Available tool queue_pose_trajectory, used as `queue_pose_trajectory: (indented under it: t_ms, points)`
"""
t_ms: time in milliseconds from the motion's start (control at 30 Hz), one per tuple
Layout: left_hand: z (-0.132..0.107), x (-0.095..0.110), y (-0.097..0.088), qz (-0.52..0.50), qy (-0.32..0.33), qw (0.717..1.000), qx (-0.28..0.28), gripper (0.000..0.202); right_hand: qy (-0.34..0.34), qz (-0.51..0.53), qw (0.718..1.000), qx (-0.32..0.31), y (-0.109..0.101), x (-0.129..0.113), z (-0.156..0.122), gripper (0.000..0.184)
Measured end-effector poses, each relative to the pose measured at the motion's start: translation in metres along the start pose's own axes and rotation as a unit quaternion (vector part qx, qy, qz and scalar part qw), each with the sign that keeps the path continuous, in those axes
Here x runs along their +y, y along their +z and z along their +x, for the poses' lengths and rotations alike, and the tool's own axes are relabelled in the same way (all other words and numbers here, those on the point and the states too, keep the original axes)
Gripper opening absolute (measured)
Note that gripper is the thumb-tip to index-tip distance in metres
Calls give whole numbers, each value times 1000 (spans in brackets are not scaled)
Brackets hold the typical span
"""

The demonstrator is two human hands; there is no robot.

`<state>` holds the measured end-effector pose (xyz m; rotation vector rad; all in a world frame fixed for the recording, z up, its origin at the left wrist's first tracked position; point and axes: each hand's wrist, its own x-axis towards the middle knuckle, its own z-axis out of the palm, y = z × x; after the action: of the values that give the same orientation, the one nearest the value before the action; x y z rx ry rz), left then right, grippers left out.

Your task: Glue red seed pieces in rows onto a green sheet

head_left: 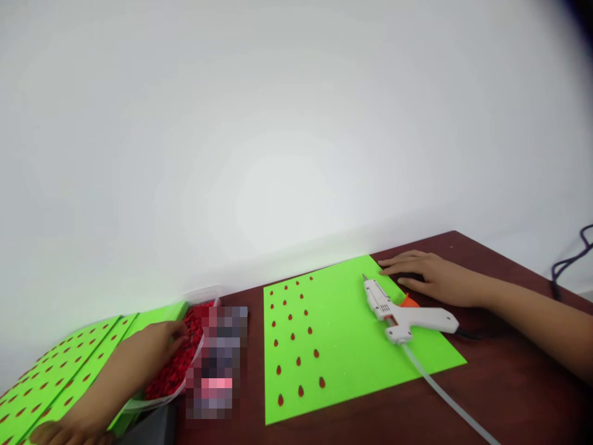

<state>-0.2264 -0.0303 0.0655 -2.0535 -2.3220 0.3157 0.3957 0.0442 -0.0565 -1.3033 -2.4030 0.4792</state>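
White wall [278, 123] behind, dark red bench [509, 395] below. Left hand [169, 337] is at the tray [160, 403], fingers among the loose red pieces [176, 364]. I can't tell if it's pinching any. Right hand [428, 279] lies relaxed, unclenched, past the far edge of the green sheet [338, 346], holding nothing I can see. Glue gun [393, 312] lies on its side on the sheet just by that hand, glue stick [445, 395] trailing toward the near bench edge. Gun looks light, stiff plastic: I'd take it by the grip and stay off the nozzle. Red pieces look small, light and fiddly, so pinch them singly. Sheet looks like thin, soft foam, with rows of red drops [299, 361]. Blur patch [215, 361] hides whatever sits beside the tray.
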Motion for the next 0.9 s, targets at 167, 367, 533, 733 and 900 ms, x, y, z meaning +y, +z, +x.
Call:
queue_pose_trajectory:
  t_ms: [167, 367, 533, 733, 900]
  points:
    - [-5, 36, -37, -46, -14, 995, 92, 32, -7, 8, 1000, -2, -2, -2, 1, 46]
    - [1, 174, -40, -237, 157, 956, 67, 31, 0, 14, 1000, 3, -3, -3, 1, 45]
    - [29, 244, -11, -278, 198, 940, 23, 19, -9, 15, 1000, 0, -5, -4, 1, 45]
    - [45, 258, 4, -300, 167, 939, 19, 20, -3, 21, 1000, 9, -3, -2, 2, 44]
    - [46, 262, 11, -321, 155, 934, -10, 22, -2, 28, 999, 15, -2, -1, 2, 43]
